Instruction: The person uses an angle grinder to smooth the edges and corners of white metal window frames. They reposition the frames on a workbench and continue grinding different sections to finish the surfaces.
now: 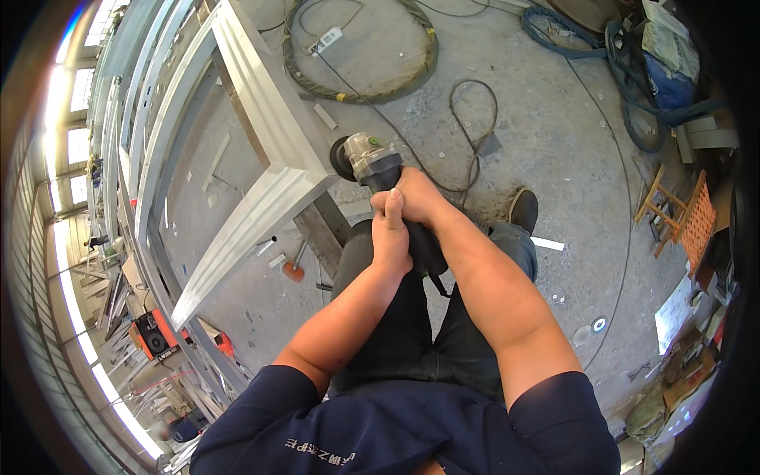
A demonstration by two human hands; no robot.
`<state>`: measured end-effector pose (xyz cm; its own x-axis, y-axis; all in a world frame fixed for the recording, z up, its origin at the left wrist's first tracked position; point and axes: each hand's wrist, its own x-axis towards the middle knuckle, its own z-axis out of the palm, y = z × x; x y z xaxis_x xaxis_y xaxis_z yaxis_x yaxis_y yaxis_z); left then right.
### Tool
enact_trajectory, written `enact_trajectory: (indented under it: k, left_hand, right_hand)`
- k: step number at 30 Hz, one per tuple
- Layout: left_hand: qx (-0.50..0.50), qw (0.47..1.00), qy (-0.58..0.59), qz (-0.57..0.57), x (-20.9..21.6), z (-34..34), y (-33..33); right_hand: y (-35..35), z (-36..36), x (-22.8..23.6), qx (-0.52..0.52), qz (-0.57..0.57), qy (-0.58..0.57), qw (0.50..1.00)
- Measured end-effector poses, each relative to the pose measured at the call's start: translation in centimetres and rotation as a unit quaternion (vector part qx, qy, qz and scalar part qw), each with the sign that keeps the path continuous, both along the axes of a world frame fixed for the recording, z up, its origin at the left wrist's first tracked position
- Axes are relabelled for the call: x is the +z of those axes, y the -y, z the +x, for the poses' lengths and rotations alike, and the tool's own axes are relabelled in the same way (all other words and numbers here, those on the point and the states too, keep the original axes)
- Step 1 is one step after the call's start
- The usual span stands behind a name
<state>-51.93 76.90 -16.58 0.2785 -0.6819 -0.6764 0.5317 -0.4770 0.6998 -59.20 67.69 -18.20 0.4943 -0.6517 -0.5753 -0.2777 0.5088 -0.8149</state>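
Note:
Both my hands are wrapped round an angle grinder [378, 165] with a grey metal head and a dark body. My right hand [417, 195] grips it just behind the head. Lower on the body, my left hand [391, 233] holds on, its thumb pointing up beside the right hand. The grinder's round disc [342, 158] is close to the corner of a pale metal frame [305, 176]; whether they touch I cannot tell. Two ribbed profiles of the frame meet at that corner.
A coiled hose [431, 59] lies on the concrete floor ahead, with a looped cable [475, 142] nearer. Blue hoses [625, 79] are at the far right, above a small woven-seat stool [693, 222]. An orange-and-black machine [156, 336] stands at the left among metal bars.

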Motion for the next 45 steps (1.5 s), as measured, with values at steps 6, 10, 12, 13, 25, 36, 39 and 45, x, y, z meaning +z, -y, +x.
enact_trajectory:
  k: [6,10,12,13,25,36,39,45]
  left_hand:
    - [0.004,1.000,0.021,-0.001,0.3,-0.2,0.0]
    - [-0.008,1.000,0.023,0.019,0.0,-0.1,0.2]
    - [-0.005,0.999,0.028,0.019,0.1,-0.3,-0.1]
    - [-0.008,1.000,0.028,0.012,0.1,-0.3,-0.1]
    - [-0.012,1.000,0.014,0.006,0.4,-0.2,0.1]
    - [-0.032,0.996,-0.039,0.076,2.2,-0.5,1.3]
    - [-0.069,0.994,-0.054,0.073,1.3,0.3,1.4]
    - [-0.054,0.996,-0.039,0.053,0.7,0.3,1.0]
  right_hand:
    - [0.0,-0.1,0.4,-0.009,-0.015,0.007,1.000]
    - [0.2,0.0,0.3,-0.010,0.002,0.009,1.000]
    - [0.0,-0.1,0.1,0.002,-0.014,0.002,1.000]
    - [0.0,-0.1,0.2,-0.002,-0.011,0.004,1.000]
    - [0.1,-0.2,0.6,-0.004,-0.016,-0.002,1.000]
    - [-0.4,0.4,-2.0,-0.036,0.017,-0.068,0.997]
    - [-0.2,0.4,-2.2,-0.041,0.042,-0.044,0.997]
    - [-0.2,0.4,-1.9,-0.047,0.039,-0.025,0.998]
